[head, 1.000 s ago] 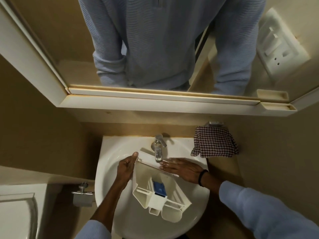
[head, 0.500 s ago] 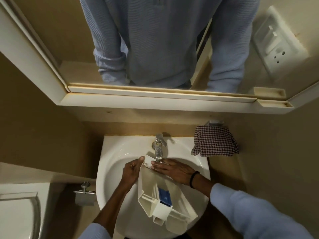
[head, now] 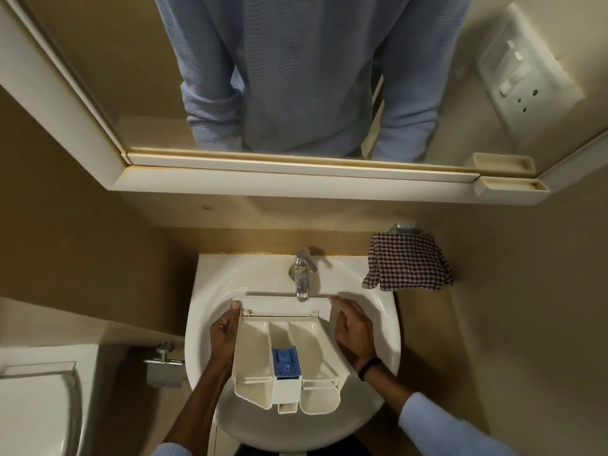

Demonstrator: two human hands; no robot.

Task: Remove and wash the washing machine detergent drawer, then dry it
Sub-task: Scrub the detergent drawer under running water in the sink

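The cream detergent drawer (head: 255, 348) sits over the white sink (head: 210, 284), its front panel under the tap (head: 301, 279). A blue insert (head: 285, 363) sits in its middle compartment. My left hand (head: 225, 334) grips the drawer's left wall, thumb at the front panel's corner. My right hand (head: 353, 337) holds the right wall, fingertips reaching the panel's right end. Whether water runs from the tap is unclear.
A checked cloth (head: 408, 261) hangs on a holder at the sink's back right. Above the sink runs a mirror shelf (head: 296, 184). A toilet roll holder (head: 163, 363) and a toilet lid (head: 36, 409) stand to the left.
The drawer has turned from a slant to square under the tap. My right hand slid off the front panel to the drawer's right side. My left hand moved with the left wall.
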